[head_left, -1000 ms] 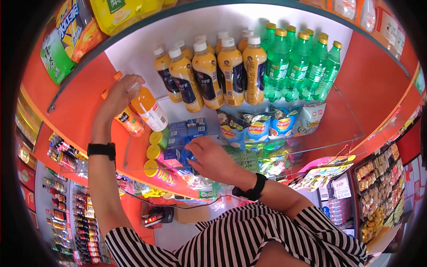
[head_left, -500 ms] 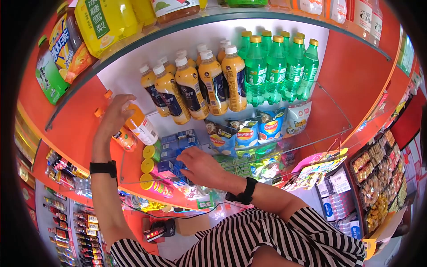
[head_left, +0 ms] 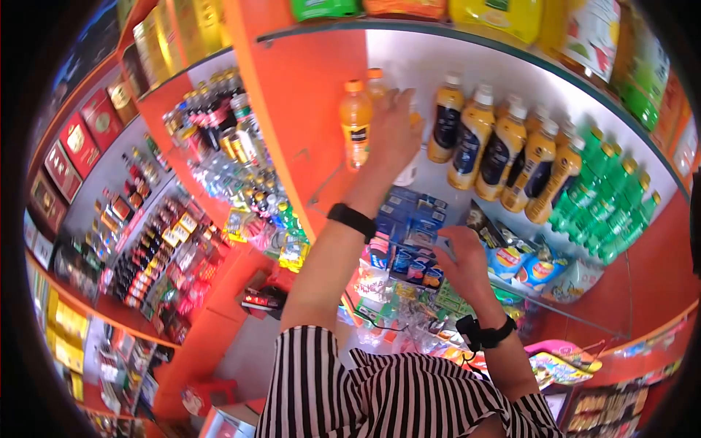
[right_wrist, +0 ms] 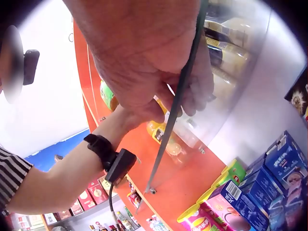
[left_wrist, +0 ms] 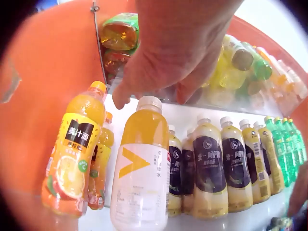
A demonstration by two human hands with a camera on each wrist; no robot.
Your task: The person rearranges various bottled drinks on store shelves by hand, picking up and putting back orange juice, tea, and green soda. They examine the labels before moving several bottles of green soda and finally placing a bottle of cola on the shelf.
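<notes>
My left hand is at the left end of the shelf, beside the orange drink bottles. In the left wrist view its thumb and fingers are spread above the cap of a white-labelled juice bottle, which stands upright. Left of that bottle is an orange juice bottle with an orange cap, and a second orange bottle is partly hidden behind it. My right hand, fingers loosely bent and holding nothing, hovers near the blue boxes and chip bags.
Yellow bottles with dark labels line the shelf, with green soda bottles to their right. A glass shelf edge runs overhead. Pink cans with yellow lids stand beside the boxes. Wrapped goods lie below.
The head view has turned left, so the shelf appears further right and more side shelving shows. My left hand's fingers, around the white-labelled bottle's top a second ago, are now spread above its cap.
</notes>
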